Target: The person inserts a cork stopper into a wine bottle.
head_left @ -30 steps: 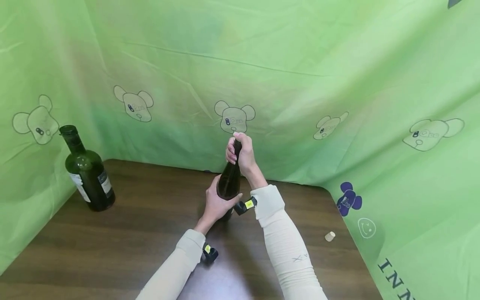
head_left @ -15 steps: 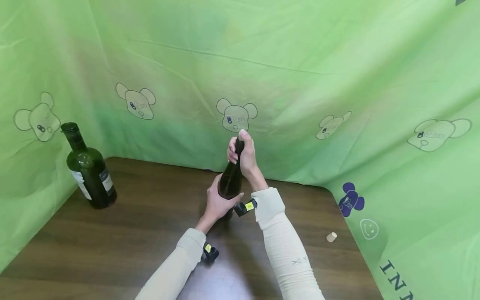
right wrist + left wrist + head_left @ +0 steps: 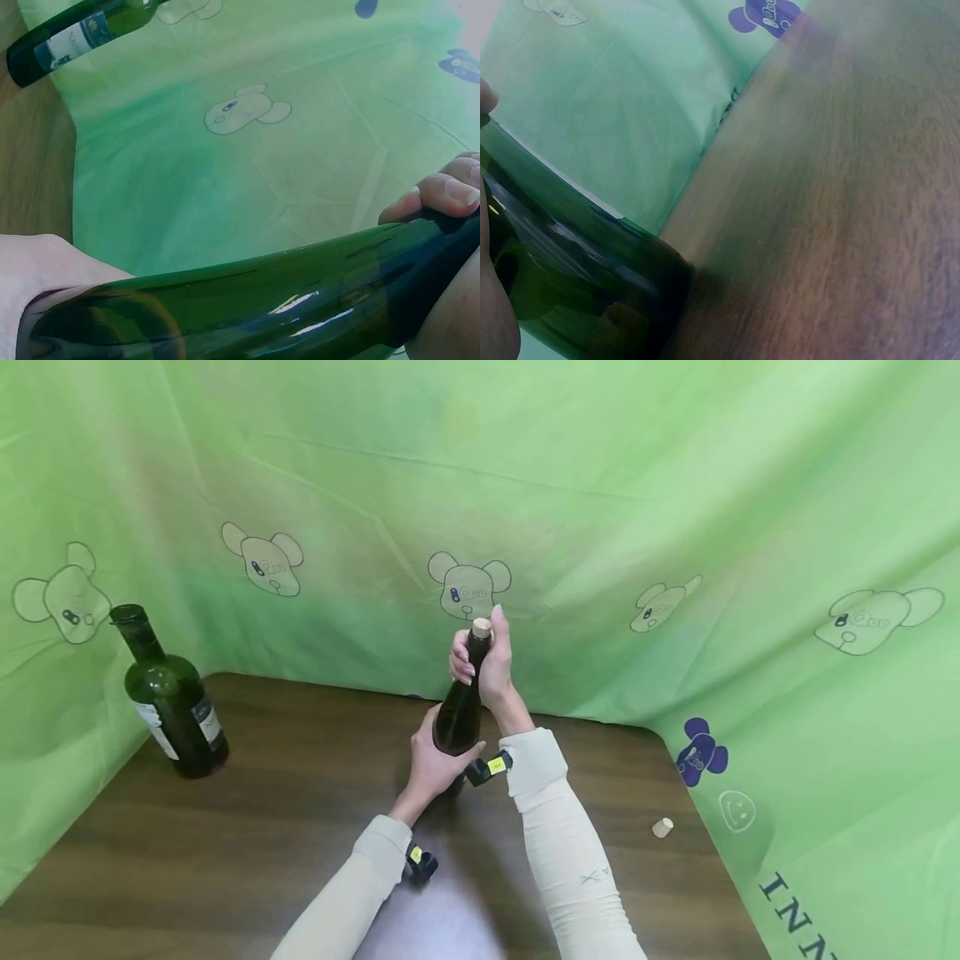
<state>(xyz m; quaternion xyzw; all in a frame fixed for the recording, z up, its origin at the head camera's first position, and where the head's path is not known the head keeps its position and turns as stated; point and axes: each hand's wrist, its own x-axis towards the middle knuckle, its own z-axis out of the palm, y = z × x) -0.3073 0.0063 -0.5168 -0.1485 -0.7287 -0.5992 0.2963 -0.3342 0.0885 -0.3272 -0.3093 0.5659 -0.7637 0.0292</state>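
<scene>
A tall dark-green glass bottle with a slender neck (image 3: 459, 718) stands at the middle of the scene, near the far edge of the table; a short pale cylindrical cork (image 3: 482, 627) sits in its mouth, its top end showing above the rim; the person's right hand (image 3: 493, 670) grips the neck, fingers curled round one side, while its thumb (image 3: 500, 622) points up just beside the cork; a moment earlier that thumb lay over the mouth and hid it, and now it has come off, leaving the cork in plain sight; this suggests that the pressing has let up and that the cork is held well enough by the neck to stay unaided, though how deep it sits cannot be told; the left hand (image 3: 435, 764) is wrapped round the lower body, thumb on one side, and seems to steady the glass; farther out, a second, broader dark-green glass bottle with a pale and dark label (image 3: 176, 718) stands upright to the left, well apart from both hands; another small pale cork (image 3: 662, 827) lies to the right on the brown wood-grain table (image 3: 300, 827); behind hangs a light-green cloth printed with bear heads (image 3: 600, 485)
</scene>
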